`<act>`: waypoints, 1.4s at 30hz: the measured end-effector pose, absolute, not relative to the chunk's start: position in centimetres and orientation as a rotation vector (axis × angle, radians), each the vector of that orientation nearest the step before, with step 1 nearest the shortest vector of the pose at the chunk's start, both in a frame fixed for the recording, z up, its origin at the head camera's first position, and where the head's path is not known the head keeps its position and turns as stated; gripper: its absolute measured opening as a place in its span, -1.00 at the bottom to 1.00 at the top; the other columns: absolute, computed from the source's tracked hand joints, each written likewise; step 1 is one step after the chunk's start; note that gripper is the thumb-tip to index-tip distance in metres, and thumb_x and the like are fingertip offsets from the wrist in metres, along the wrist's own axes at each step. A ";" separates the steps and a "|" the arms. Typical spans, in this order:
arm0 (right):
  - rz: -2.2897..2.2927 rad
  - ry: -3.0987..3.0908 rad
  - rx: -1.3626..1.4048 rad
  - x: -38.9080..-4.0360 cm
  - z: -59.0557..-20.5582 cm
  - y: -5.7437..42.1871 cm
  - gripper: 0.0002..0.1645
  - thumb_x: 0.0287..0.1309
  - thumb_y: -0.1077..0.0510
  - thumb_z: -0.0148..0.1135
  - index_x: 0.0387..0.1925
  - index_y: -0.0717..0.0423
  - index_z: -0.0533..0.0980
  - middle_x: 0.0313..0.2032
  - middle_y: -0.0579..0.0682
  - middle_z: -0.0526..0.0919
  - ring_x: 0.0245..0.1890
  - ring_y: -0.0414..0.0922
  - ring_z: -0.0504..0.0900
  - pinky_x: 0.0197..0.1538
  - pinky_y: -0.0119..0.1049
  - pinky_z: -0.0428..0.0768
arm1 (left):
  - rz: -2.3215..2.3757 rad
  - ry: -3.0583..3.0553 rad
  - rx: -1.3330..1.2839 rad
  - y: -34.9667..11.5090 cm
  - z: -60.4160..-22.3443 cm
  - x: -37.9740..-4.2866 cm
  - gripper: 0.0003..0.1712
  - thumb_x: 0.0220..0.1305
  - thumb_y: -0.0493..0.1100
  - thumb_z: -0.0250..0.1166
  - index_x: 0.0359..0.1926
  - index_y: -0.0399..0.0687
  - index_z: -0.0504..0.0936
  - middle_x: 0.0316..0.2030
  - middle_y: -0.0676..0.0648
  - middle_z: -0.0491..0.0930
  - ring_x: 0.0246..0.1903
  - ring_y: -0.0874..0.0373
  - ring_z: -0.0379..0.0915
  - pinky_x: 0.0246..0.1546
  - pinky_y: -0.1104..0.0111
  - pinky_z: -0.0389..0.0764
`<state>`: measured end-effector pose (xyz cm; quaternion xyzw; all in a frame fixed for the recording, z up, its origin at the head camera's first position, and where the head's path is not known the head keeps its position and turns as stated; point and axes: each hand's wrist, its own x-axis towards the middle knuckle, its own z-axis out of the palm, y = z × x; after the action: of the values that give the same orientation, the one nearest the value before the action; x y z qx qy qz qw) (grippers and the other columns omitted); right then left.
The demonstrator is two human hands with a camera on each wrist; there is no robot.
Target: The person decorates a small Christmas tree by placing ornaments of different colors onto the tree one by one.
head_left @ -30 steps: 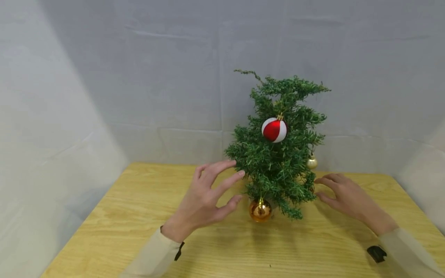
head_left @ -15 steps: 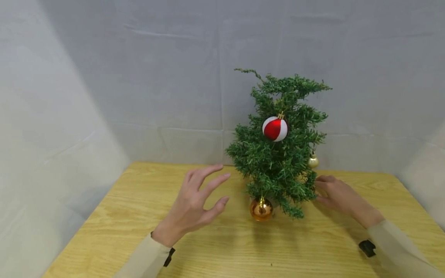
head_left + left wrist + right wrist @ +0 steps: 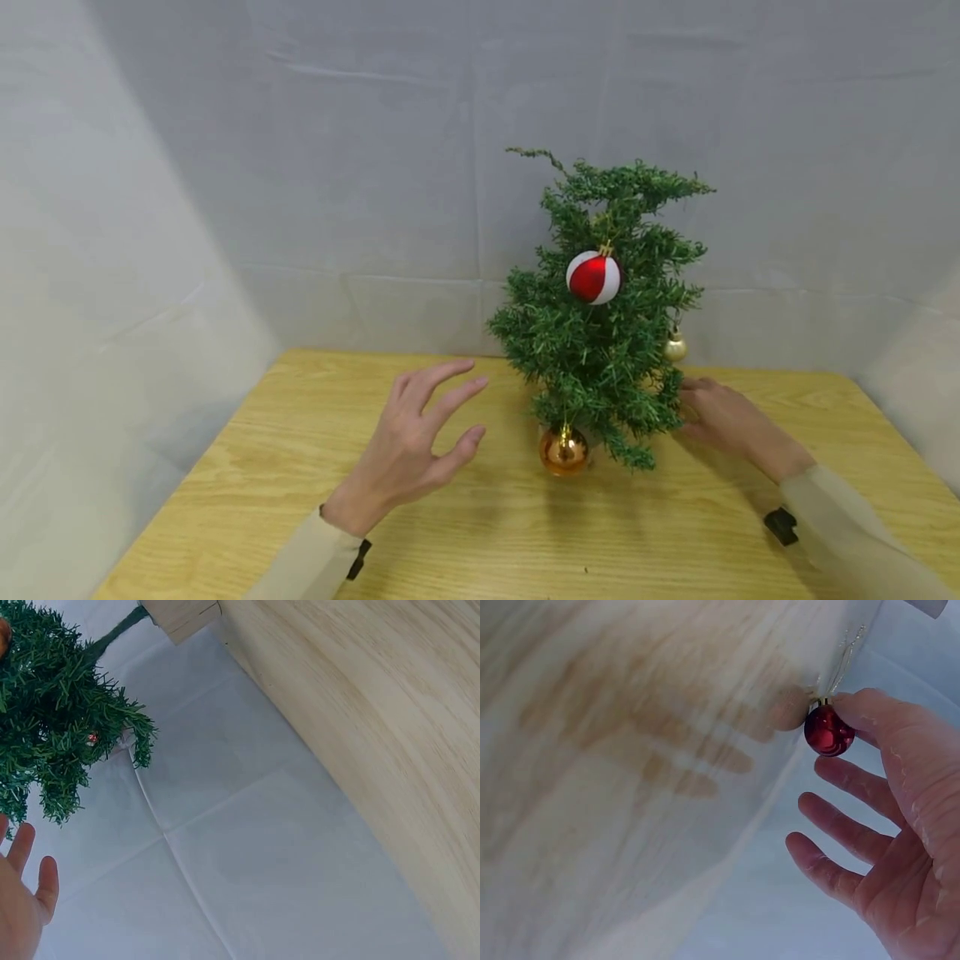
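Note:
A small green artificial Christmas tree [image 3: 592, 350] stands on the wooden table. My right hand [image 3: 723, 421] is at its lower right side, fingertips partly hidden by branches. In the right wrist view my thumb and index finger pinch a small shiny red bauble [image 3: 829, 730] near its cap, with the other fingers spread. A gold cord [image 3: 845, 664] trails from the cap. My left hand [image 3: 408, 446] hovers left of the tree, fingers apart and holding nothing.
A red-and-white bauble [image 3: 594, 277] hangs at the tree's front, a copper bauble [image 3: 564, 451] low down, and a small gold bauble [image 3: 675, 347] on the right. Behind the table [image 3: 247, 500] is a grey cloth backdrop [image 3: 360, 183].
My left hand has drawn back leftward from the branches. My right hand has moved slightly left, its fingertips now further behind the lower right branches.

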<state>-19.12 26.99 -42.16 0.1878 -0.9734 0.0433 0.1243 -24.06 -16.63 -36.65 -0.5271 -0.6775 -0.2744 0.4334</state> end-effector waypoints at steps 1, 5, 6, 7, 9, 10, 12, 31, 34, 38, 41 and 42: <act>0.131 -2.841 0.544 -19.1 -42.2 27.0 -0.72 -0.05 0.22 0.58 -0.52 0.06 0.54 -0.43 -0.13 0.53 -0.46 -0.25 0.45 -0.41 -0.33 0.55 | -0.684 -1.687 -1.312 -16.6 -36.7 -24.1 -0.51 0.52 0.07 0.08 0.21 -0.17 0.60 0.19 -0.25 0.57 0.07 -0.05 0.55 -0.05 0.07 0.48; 0.169 -2.870 0.529 -19.0 -42.4 27.4 -0.71 0.06 0.26 0.47 -0.55 -0.02 0.47 -0.47 -0.17 0.48 -0.51 -0.30 0.37 -0.45 -0.38 0.45 | -0.685 -1.678 -1.307 -16.7 -36.7 -24.1 -0.51 0.52 0.06 0.08 0.22 -0.16 0.59 0.19 -0.25 0.57 0.06 -0.05 0.55 -0.06 0.07 0.49; 0.176 -2.876 0.527 -19.0 -42.5 27.4 -0.74 0.09 0.26 0.44 -0.53 -0.02 0.49 -0.47 -0.17 0.50 -0.50 -0.30 0.38 -0.45 -0.37 0.45 | -0.686 -1.678 -1.305 -16.7 -36.7 -24.1 -0.51 0.52 0.06 0.08 0.22 -0.16 0.59 0.19 -0.25 0.57 0.06 -0.05 0.55 -0.05 0.06 0.49; 0.171 -2.879 0.527 -19.0 -42.6 27.5 -0.80 0.11 0.26 0.42 -0.49 0.00 0.53 -0.45 -0.16 0.53 -0.49 -0.29 0.42 -0.44 -0.35 0.47 | -0.688 -1.678 -1.303 -16.7 -36.8 -24.1 -0.51 0.52 0.06 0.08 0.22 -0.16 0.59 0.19 -0.25 0.57 0.06 -0.05 0.55 -0.05 0.06 0.49; 0.165 -2.882 0.528 -18.9 -42.6 27.7 -0.90 0.13 0.27 0.40 -0.39 0.04 0.61 -0.42 -0.12 0.58 -0.47 -0.26 0.50 -0.42 -0.31 0.53 | -0.691 -1.681 -1.300 -16.8 -36.8 -24.1 -0.51 0.53 0.06 0.08 0.22 -0.16 0.59 0.19 -0.25 0.57 0.06 -0.05 0.55 -0.05 0.05 0.49; 0.159 -2.874 0.536 -18.8 -42.7 27.9 -0.92 0.14 0.26 0.41 -0.33 0.06 0.64 -0.39 -0.10 0.61 -0.45 -0.24 0.53 -0.41 -0.28 0.56 | -0.692 -1.681 -1.299 -16.8 -36.8 -24.1 -0.51 0.53 0.06 0.08 0.22 -0.16 0.59 0.19 -0.25 0.57 0.06 -0.05 0.55 -0.05 0.05 0.49; 0.162 -2.852 0.541 -18.6 -42.7 28.1 -0.86 0.14 0.26 0.43 -0.22 0.13 0.69 -0.35 -0.06 0.67 -0.42 -0.18 0.61 -0.37 -0.24 0.63 | -0.695 -1.685 -1.297 -16.8 -36.9 -24.1 -0.51 0.53 0.06 0.07 0.22 -0.15 0.59 0.19 -0.24 0.57 0.06 -0.05 0.55 -0.05 0.05 0.49; 0.071 -2.591 0.547 -14.9 -39.5 29.3 -0.52 -0.18 0.33 0.60 -0.09 0.11 0.72 -0.28 -0.04 0.74 -0.38 -0.09 0.68 -0.42 -0.29 0.60 | -0.699 -1.659 -1.296 -16.8 -37.0 -24.1 -0.52 0.53 0.05 0.08 0.20 -0.17 0.60 0.16 -0.27 0.59 0.05 -0.06 0.56 -0.06 0.06 0.49; 0.060 -2.513 0.580 -14.4 -38.9 29.2 -0.71 0.09 0.17 0.53 -0.11 0.11 0.73 -0.29 -0.03 0.75 -0.40 -0.07 0.68 -0.44 -0.28 0.60 | -0.703 -1.663 -1.299 -16.7 -37.0 -24.0 -0.52 0.53 0.05 0.08 0.20 -0.17 0.60 0.16 -0.27 0.58 0.04 -0.06 0.56 -0.07 0.06 0.48; 0.058 -2.417 0.609 -13.6 -38.0 28.7 -0.34 0.50 -0.28 -0.11 -0.14 0.10 0.73 -0.31 -0.02 0.75 -0.40 -0.07 0.69 -0.44 -0.25 0.63 | -0.707 -1.672 -1.301 -16.6 -37.0 -23.9 -0.52 0.53 0.05 0.08 0.21 -0.17 0.60 0.18 -0.25 0.57 0.04 -0.06 0.56 -0.06 0.07 0.47; 0.056 -2.362 0.614 -13.0 -37.1 28.1 -0.13 0.49 -0.37 -0.37 -0.17 0.10 0.73 -0.31 0.00 0.75 -0.40 -0.05 0.70 -0.43 -0.21 0.64 | -0.708 -1.674 -1.300 -16.6 -37.0 -23.9 -0.52 0.54 0.06 0.07 0.21 -0.16 0.59 0.18 -0.25 0.57 0.04 -0.06 0.56 -0.06 0.06 0.48; 0.052 -2.347 0.616 -12.9 -36.7 27.9 -0.13 0.50 -0.37 -0.36 -0.18 0.11 0.73 -0.32 0.01 0.75 -0.41 -0.04 0.70 -0.43 -0.19 0.64 | -0.707 -1.671 -1.299 -16.6 -37.0 -23.9 -0.52 0.54 0.06 0.07 0.21 -0.16 0.60 0.18 -0.25 0.58 0.05 -0.05 0.56 -0.05 0.06 0.48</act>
<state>-12.85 27.94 -36.74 0.2378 -0.9060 0.0202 0.3497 -23.92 -16.60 -37.03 -0.5230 -0.6727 -0.2847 0.4392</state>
